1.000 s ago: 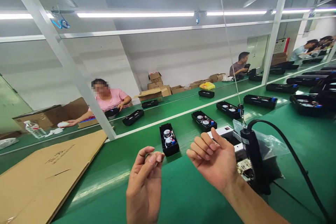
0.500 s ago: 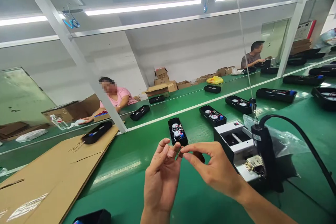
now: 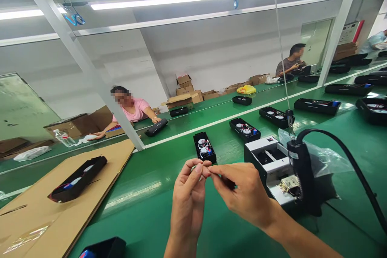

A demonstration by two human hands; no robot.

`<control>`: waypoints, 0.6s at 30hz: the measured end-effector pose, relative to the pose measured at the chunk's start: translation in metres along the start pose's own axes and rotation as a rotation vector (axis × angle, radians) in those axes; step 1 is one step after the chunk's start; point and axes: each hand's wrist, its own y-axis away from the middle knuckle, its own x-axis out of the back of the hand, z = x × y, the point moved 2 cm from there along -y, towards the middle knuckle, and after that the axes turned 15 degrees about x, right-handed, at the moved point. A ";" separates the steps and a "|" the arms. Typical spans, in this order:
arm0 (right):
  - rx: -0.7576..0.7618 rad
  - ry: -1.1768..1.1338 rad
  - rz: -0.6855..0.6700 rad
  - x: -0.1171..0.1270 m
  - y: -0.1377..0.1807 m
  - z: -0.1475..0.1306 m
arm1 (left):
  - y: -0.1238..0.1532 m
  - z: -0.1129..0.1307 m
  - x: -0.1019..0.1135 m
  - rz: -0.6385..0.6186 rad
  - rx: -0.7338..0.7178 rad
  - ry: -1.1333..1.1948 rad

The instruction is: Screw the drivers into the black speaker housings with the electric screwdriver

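Note:
My left hand (image 3: 191, 193) is raised palm-up above the green bench, its thumb and fingertips pinched together. The fingertips of my right hand (image 3: 242, 189) meet them from the right, also in a pinch. Whatever lies between the fingertips is too small to make out. Just beyond them on the bench sits an open black speaker housing (image 3: 204, 147) with two round speakers, wires and a blue part inside. To the right of my right hand, a black electric screwdriver (image 3: 302, 173) hangs on a cord in front of a white-and-black box-shaped device (image 3: 266, 156).
More black housings, such as this one (image 3: 244, 131), lie along the green bench (image 3: 145, 201). At left, a cardboard sheet (image 3: 39, 209) carries another housing (image 3: 79, 179). A slanted white post (image 3: 90, 76) stands ahead. Two co-workers sit across the bench.
My left fingers have closed in toward my right fingertips. The housing at left has moved down the cardboard sheet toward me. The co-worker in pink now has a hand on a housing.

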 end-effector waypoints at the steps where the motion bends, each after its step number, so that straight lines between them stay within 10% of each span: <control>1: 0.007 0.030 0.006 0.000 0.000 0.001 | -0.001 0.000 0.001 -0.003 -0.001 -0.019; 11: -0.021 0.170 0.040 0.025 0.001 -0.005 | 0.033 0.001 0.010 0.049 -0.162 -0.254; 14: -0.020 0.256 0.064 0.031 0.006 0.003 | 0.081 0.004 0.047 0.239 -0.180 -0.809; 18: -0.058 0.158 0.075 0.032 0.008 0.003 | 0.169 0.015 0.153 0.579 -0.328 -1.426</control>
